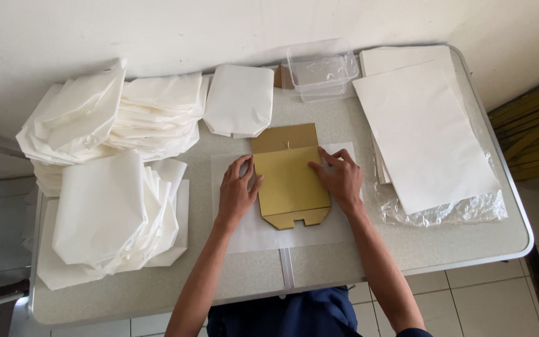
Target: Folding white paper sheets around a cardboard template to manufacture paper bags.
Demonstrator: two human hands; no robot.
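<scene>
Two bare hands press flat on a golden-brown cardboard template with notched corners (pixel 291 181), which lies near the middle of the grey speckled folding table (pixel 456 246). Left hand (pixel 237 190) rests on the template's left edge, fingers spread and extended, palm down, thumb touching the card's side; not clasping anything. Right hand (pixel 341 178) rests on the right edge, fingers loosely open, index tip on the upper right part of the card; also flat, nothing pinched. Template sits on a thin white paper sheet (pixel 251 234) spread under it, sheet wider than the card on both sides. Template's long axis runs away from the person, toward the wall; notched tab end points back at the person, a darker flap at the far end. A small pale mark near the flap fold, maybe a staple or thread, too small to tell.

Just beyond the template: a folded white paper bag (pixel 239 100). Left side of table: heaped stacks of folded white paper pieces (pixel 113 156). Right side: a stack of flat white paper sheets (pixel 422 131) lying on crinkled clear plastic wrap (pixel 444 212). Far edge, by the wall: a clear plastic container (pixel 322 73).
</scene>
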